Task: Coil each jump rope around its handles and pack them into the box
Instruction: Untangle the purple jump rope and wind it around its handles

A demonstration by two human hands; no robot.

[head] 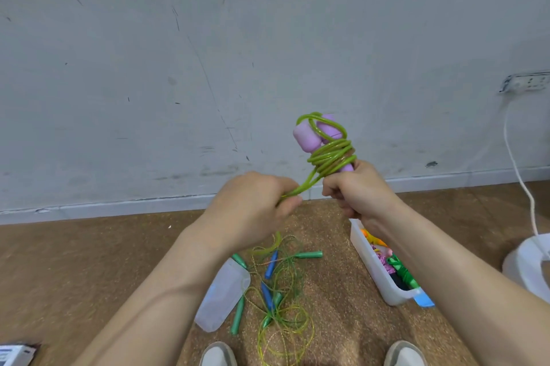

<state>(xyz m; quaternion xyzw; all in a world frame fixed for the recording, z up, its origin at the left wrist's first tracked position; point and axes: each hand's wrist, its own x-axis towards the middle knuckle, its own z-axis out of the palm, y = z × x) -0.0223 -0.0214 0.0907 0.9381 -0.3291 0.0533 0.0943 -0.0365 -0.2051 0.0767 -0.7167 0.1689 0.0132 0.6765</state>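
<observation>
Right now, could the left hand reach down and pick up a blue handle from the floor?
Probably not yet: the left hand pinches the green rope coiled round the purple handles in the right hand. Nothing blocks the way down to the blue handle once it lets go.

Scuffed grey wall (119,68), power strip (525,83) mounted right, white cable (518,175) dropping to white round object (526,267), speckled brown floor (89,261).

Plain, bare indoor room, home or workspace hard to tell, scuffed and scratched pale grey wall (148,68), white skirting board (119,207), brown speckled floor (74,261), power strip (525,83) on the wall, white cable (517,169) hanging from it
</observation>
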